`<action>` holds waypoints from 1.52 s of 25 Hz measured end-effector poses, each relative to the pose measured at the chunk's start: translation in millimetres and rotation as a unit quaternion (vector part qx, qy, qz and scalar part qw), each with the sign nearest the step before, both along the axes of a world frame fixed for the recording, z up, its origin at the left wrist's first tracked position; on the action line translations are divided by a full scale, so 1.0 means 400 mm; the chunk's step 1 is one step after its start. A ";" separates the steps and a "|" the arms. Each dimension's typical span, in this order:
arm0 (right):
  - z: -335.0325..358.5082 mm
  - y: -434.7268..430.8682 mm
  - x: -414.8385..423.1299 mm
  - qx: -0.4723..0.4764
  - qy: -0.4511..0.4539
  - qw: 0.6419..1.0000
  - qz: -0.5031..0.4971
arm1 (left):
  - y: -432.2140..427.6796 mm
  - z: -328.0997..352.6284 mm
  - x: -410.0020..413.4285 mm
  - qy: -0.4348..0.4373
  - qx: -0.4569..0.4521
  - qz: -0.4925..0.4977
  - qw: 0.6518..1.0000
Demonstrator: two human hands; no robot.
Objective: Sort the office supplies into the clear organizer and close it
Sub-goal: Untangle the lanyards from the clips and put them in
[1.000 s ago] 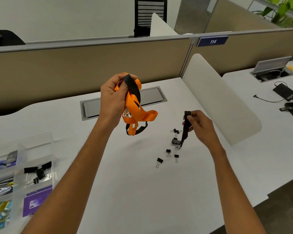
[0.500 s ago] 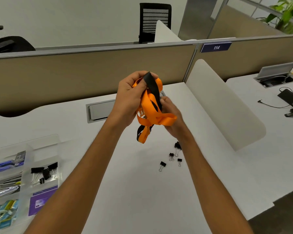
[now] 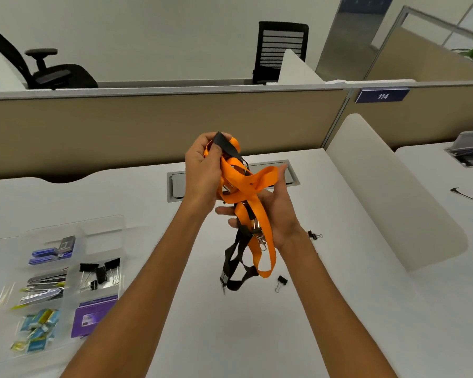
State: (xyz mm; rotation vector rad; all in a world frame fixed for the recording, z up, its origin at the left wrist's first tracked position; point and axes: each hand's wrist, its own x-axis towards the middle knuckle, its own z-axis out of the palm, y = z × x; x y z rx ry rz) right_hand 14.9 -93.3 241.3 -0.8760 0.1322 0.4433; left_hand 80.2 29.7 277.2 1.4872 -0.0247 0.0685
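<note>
I've bundled the black strap (image 3: 228, 150) with the orange strap (image 3: 257, 181): my left hand (image 3: 202, 173) grips the top, my right hand (image 3: 280, 214) cradles it open-palmed. Next, the organizer (image 3: 104, 227) at 8 o'clock (2 clips (image 3: 281, 282) left).

A bright orange flat woven fabric lanyard (image 3: 246, 184) is tangled with a plain black fabric strap (image 3: 231, 266) that has a silver metal clasp. Small black metal binder clips (image 3: 281, 281) with silver wire handles lie on the white bench (image 3: 230, 336). The clear plastic organizer (image 3: 104, 227) shows a purple rectangular card (image 3: 93, 313), teal-and-yellow foil packets (image 3: 37, 327) and more black clips. A navy rectangular sign (image 3: 382, 96) with white numerals sits on the tan fabric partition (image 3: 148, 126).
</note>
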 end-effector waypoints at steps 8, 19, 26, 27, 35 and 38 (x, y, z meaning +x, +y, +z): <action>0.028 0.102 0.038 0.017 0.048 0.998 -0.026 | 0.079 -0.090 -0.088 -0.155 0.176 -0.057 0.971; 0.058 0.256 0.053 -0.196 0.013 0.976 -0.091 | 0.233 -0.099 -0.143 -0.053 -0.023 0.017 0.998; 0.049 0.371 0.031 -0.269 -0.017 0.961 -0.056 | 0.331 -0.140 -0.176 -0.013 -0.202 0.146 0.968; 0.048 0.380 0.031 -0.265 -0.015 0.962 -0.058 | 0.354 -0.151 -0.179 -0.011 -0.207 0.151 0.966; 0.068 0.480 0.069 -0.162 -0.021 0.984 -0.077 | 0.433 -0.417 -0.291 0.482 -0.350 0.057 0.801; 0.060 0.543 0.084 -0.088 0.013 0.993 -0.076 | 0.417 -0.427 -0.320 0.460 -0.516 -0.028 0.722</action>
